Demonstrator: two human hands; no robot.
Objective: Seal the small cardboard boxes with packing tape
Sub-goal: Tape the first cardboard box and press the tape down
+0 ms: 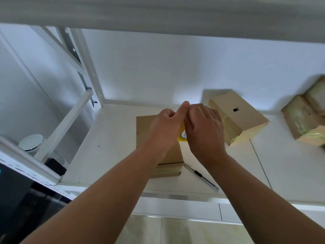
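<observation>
Cardboard box [142, 131], knife [202, 176] beside, left hand [161, 131], right hand [204, 131] hiding tape [181, 136]

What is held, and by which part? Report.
The yellow packing tape roll, held at its outer rim between the left hand and right hand; exact grip hidden.

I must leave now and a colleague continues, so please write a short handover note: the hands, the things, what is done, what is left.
Left hand and right hand both grip the yellow tape roll, held above the front box.
The knife lies on the table, right of that box.
Done, it seems: the logo box and the boxes at far right show glossy tape.
Left: the front box's top looks bare; tape it.
</observation>
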